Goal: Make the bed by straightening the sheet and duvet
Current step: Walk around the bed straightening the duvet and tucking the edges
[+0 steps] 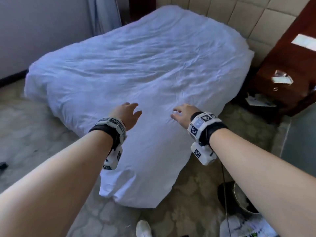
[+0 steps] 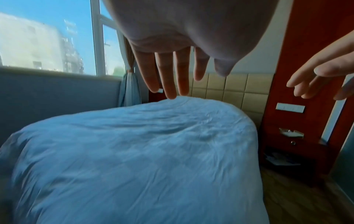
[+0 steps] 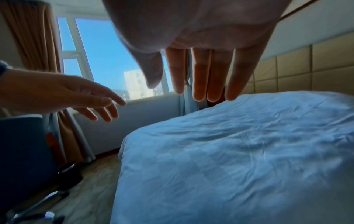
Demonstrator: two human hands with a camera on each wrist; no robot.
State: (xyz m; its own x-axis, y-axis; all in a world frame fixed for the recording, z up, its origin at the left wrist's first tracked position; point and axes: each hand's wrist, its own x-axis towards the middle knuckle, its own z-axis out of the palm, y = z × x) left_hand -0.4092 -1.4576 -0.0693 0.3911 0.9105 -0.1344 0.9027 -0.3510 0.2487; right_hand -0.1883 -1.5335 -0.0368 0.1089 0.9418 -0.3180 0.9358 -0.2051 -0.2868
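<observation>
Shoe: white shoe (image 1: 143,228) on the floor, nearest the camera, just off the near corner of the bed.
Bin: dark bin (image 1: 239,197) on the floor to the right, beside the right forearm; white bag (image 1: 246,226) in front of it.
Left hand: left hand (image 1: 127,113) held above the near end of the bed, palm down, fingers straight and slightly spread, holding nothing; the left wrist view shows clear air between it and the cloth.
Right hand: right hand (image 1: 183,113) level with the left and near it, fingers (image 3: 199,78) loose and extended, grasping nothing, also above the cloth.
Duvet: white duvet (image 1: 136,65) spread over the whole bed, creased across its middle, its near corner hanging to the floor.
Sheet: hidden under the duvet, cannot tell how it lies.
Nightstand: reddish wooden nightstand (image 1: 282,79) at the right edge of the bed, near the head end; papers (image 1: 258,100) in its lower shelf.
Headboard: padded beige headboard (image 1: 239,16) at the far end.
Window: window (image 2: 47,37) beyond the left edge of the bed, curtain (image 2: 130,84) tied at its corner.
</observation>
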